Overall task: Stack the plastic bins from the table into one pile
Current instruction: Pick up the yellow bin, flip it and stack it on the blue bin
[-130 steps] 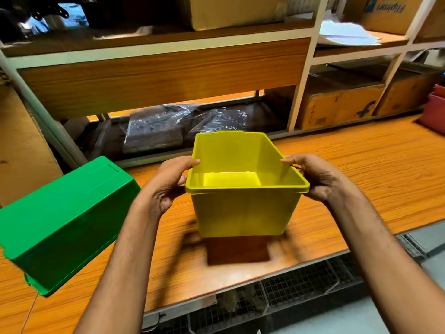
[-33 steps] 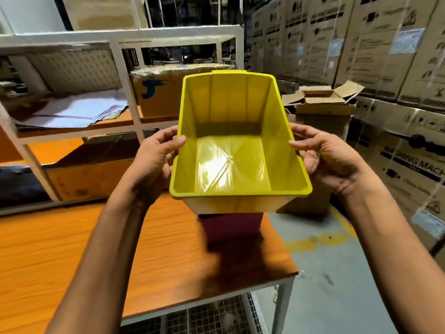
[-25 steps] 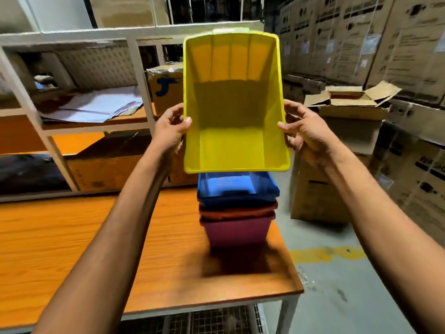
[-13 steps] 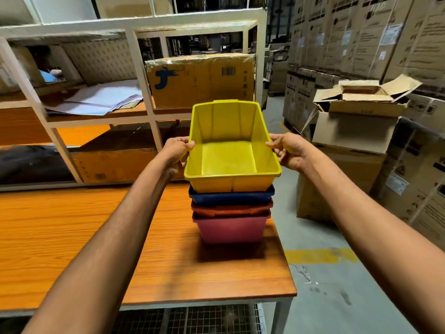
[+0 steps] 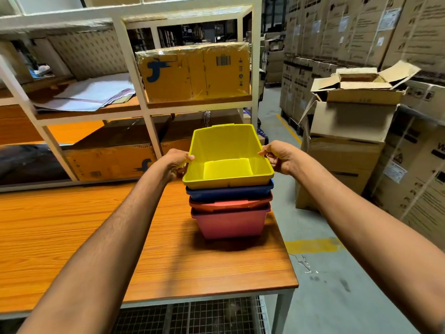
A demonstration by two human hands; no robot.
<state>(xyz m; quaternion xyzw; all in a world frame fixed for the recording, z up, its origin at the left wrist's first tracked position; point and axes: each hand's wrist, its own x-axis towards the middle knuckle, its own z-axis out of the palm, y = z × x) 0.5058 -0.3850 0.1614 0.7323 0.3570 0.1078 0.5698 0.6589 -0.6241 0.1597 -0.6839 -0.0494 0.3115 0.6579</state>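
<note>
Head cam: I've got the yellow bin (image 5: 227, 155) nested in the blue bin (image 5: 230, 192), on the red bin (image 5: 230, 204) and pink bin (image 5: 230, 222), near the worktop (image 5: 96, 237) corner. Left hand (image 5: 175, 162) and right hand (image 5: 280, 156) each pinch a side rim, grip closed, probably to keep it level so it seats square.
</note>
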